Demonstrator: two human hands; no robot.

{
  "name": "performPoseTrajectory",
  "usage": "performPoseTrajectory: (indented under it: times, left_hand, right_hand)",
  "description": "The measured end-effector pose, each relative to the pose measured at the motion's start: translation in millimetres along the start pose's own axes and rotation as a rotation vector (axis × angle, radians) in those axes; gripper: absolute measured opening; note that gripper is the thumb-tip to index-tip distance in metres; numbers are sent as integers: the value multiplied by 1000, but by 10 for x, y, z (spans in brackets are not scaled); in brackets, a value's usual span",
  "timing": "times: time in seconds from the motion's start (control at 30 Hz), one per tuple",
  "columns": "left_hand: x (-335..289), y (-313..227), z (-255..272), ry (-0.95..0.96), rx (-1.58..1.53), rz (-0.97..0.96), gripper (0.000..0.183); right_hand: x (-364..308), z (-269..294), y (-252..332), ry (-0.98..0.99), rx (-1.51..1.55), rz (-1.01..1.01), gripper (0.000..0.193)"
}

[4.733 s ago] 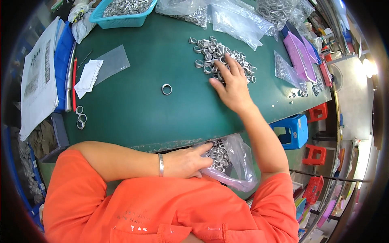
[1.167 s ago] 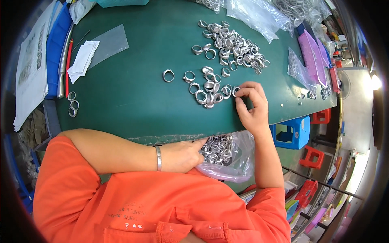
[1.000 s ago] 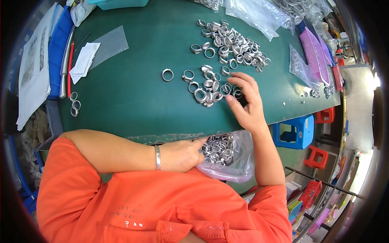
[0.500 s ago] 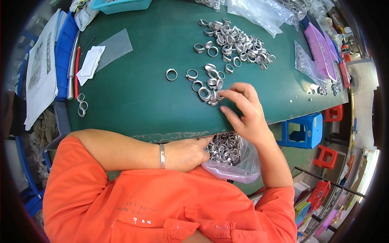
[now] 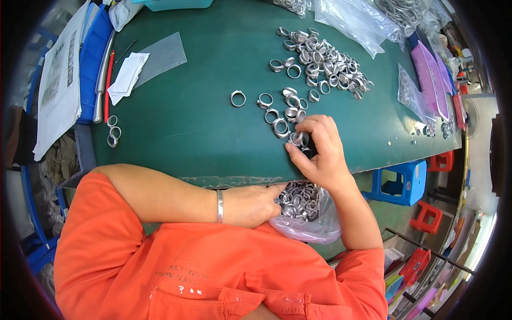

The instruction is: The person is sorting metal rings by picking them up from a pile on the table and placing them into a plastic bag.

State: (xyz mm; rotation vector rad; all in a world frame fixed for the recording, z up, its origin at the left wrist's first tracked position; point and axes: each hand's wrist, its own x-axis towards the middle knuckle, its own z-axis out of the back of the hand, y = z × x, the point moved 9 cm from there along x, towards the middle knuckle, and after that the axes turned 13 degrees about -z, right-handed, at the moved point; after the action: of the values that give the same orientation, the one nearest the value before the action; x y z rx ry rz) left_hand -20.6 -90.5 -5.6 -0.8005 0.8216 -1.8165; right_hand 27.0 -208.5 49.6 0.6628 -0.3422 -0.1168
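My right hand (image 5: 323, 154) is over the front part of the green table (image 5: 186, 144), thumb and fingers closed around a few silver-coloured metal rings (image 5: 298, 140). Beside it, a small loose group of rings (image 5: 280, 128) lies on the tabletop. A larger heap of rings (image 5: 330, 61) spreads farther back. One ring (image 5: 238, 98) rests apart on the left. Just below the table edge, my left hand (image 5: 250, 207) grips the side of a clear plastic bag (image 5: 309, 233) full of similar rings (image 5: 300, 200); some of its fingers are hidden.
At the left are a red pencil (image 5: 109, 85), a metal rod (image 5: 101, 80), folded white paper (image 5: 128, 77) and a few rings (image 5: 113, 132). Plastic bags (image 5: 352, 24) lie at the back, a purple basket (image 5: 429, 80) at the right. A blue stool (image 5: 400, 184) stands beyond the table edge.
My right hand has closed its fingers on rings from the near end of the small group. The left hand keeps its hold on the bag. The whole view has shifted slightly.
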Motion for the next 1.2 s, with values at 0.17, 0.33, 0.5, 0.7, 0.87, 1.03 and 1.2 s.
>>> performPoseTrajectory:
  times: [0.17, 0.33, 0.5, 0.7, 0.87, 1.03, 1.2]
  left_hand:
    - [6, 17, -25, 26, -24, 25, 13]
    - [9, 23, -1, 34, -23, 38, 13]
    - [0, 15, -10, 4, -58, 52, 15]
    - [7, 44, -42, 55, -38, 60, 19]
    - [7, 43, -65, 72, -39, 73, 21]
    - [20, 25, -35, 57, -9, 36, 19]
    - [-1, 20, -20, 20, -1, 19, 18]
  right_hand:
    - [36, -27, 176, 61, -31, 5, 33]
    - [-77, -34, 115, 31, -64, 78, 27]
    - [-360, -18, 336, 410, 335, 183, 15]
    - [212, 80, 42, -95, -46, -59, 27]
    - [128, 30, -239, -76, 186, -193, 20]
    - [192, 100, -104, -173, -5, -86, 26]
    - [262, -11, -136, -190, -85, -124, 37]
